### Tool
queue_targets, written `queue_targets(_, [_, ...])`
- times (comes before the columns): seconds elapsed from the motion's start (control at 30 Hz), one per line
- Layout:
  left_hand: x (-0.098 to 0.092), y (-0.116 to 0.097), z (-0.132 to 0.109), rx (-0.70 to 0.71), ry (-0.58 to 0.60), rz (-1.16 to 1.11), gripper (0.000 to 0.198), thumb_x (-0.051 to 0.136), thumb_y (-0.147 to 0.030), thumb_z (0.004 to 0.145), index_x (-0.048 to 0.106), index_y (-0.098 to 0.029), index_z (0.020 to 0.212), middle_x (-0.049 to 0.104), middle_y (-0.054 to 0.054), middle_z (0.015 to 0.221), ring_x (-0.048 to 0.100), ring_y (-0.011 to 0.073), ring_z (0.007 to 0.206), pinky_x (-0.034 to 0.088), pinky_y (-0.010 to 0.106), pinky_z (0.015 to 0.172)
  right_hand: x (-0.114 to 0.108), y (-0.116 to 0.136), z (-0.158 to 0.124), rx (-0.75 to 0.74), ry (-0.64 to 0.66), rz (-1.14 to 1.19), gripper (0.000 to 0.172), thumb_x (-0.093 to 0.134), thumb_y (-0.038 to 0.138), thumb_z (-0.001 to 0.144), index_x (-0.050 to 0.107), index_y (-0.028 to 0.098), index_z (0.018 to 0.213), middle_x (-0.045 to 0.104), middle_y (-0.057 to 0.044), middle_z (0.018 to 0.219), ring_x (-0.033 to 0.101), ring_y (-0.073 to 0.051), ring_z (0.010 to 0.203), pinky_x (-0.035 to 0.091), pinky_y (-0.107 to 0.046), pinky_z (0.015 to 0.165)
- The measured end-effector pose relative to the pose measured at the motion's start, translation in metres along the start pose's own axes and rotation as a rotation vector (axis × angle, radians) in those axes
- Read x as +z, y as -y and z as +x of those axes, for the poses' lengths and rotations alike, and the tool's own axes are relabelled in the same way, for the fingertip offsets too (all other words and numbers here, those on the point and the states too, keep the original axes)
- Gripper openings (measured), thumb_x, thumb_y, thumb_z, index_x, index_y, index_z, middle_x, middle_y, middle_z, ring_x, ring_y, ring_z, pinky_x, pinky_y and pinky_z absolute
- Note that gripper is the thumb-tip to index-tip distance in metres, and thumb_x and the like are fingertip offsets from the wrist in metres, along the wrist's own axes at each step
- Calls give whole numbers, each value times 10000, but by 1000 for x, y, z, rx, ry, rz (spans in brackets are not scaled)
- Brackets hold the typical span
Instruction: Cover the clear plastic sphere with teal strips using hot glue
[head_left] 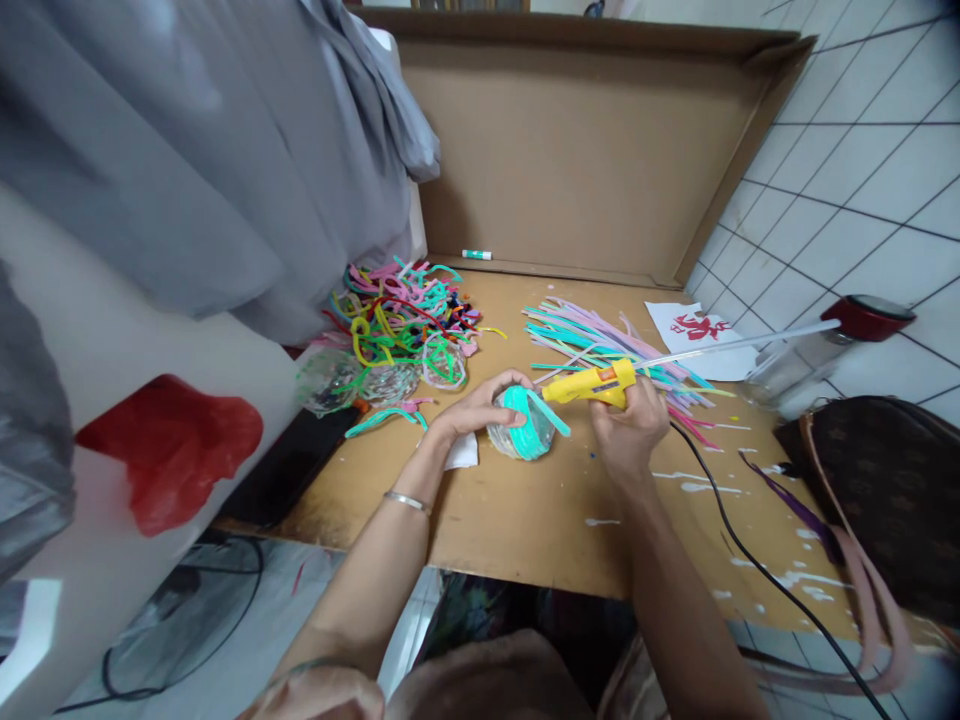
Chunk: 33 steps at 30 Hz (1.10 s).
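My left hand (487,405) is closed around a clear plastic cup-like piece (499,440) partly wrapped in a turquoise pipe cleaner (532,425). One end of that pipe cleaner sticks out to the right. In my right hand (634,430) is a yellow hot glue gun (589,385), its nozzle pointing left, close to the top of the wrapped piece. A long clear glue stick (720,345) juts from the back of the gun, and a black cord (720,500) trails from its handle. My fingers hide part of the clear piece.
Tangled, bent pipe cleaners (405,310) and clear plastic pieces (330,380) lie at the left. Straight pipe cleaners (577,335) are spread behind the gun. A glass jar (802,365) and a brown bag (877,490) stand right; a cardboard panel (570,160) rises behind.
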<state>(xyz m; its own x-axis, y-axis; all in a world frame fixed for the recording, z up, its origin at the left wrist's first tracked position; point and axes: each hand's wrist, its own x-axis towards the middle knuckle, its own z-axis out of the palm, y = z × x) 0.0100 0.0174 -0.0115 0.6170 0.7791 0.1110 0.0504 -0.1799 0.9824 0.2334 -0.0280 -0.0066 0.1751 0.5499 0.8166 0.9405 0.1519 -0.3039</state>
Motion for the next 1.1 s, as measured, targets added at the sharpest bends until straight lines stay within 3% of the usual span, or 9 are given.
queue_targets(0.27, [-1, 1, 1, 8, 7, 8, 541, 732, -376, 589, 519, -177, 1043, 577, 30, 1012, 514, 206, 975, 411, 275, 818, -1, 2, 1, -3, 54, -10, 82, 505, 212, 654, 427, 235, 666, 497, -23, 674, 487, -215, 698, 349, -327, 659])
queue_targets(0.63, [1, -2, 1, 6, 8, -46, 540, 750, -356, 577, 522, -168, 1029, 611, 67, 1108, 546, 230, 1031, 429, 307, 865, 0, 0, 0, 2, -26, -31, 131, 527, 238, 651, 397, 240, 649, 493, -10, 661, 475, -198, 661, 352, -313, 636])
queue_targets(0.87, [-1, 4, 2, 30, 6, -11, 528, 740, -358, 593, 531, -171, 1040, 590, 41, 1068, 527, 213, 1017, 415, 294, 868, 1, 0, -1, 1, 37, -26, 81, 519, 235, 645, 443, 231, 673, 529, -21, 683, 499, -208, 695, 374, -321, 667])
queue_targets(1.1, [-1, 1, 1, 10, 4, -27, 539, 737, -369, 581, 524, -173, 1036, 593, 45, 1063, 532, 207, 985, 417, 293, 847, 0, 1, 2, 183, 102, 37, 142, 549, 333, 656, 539, 209, 725, 587, -45, 727, 526, -220, 711, 397, -329, 666])
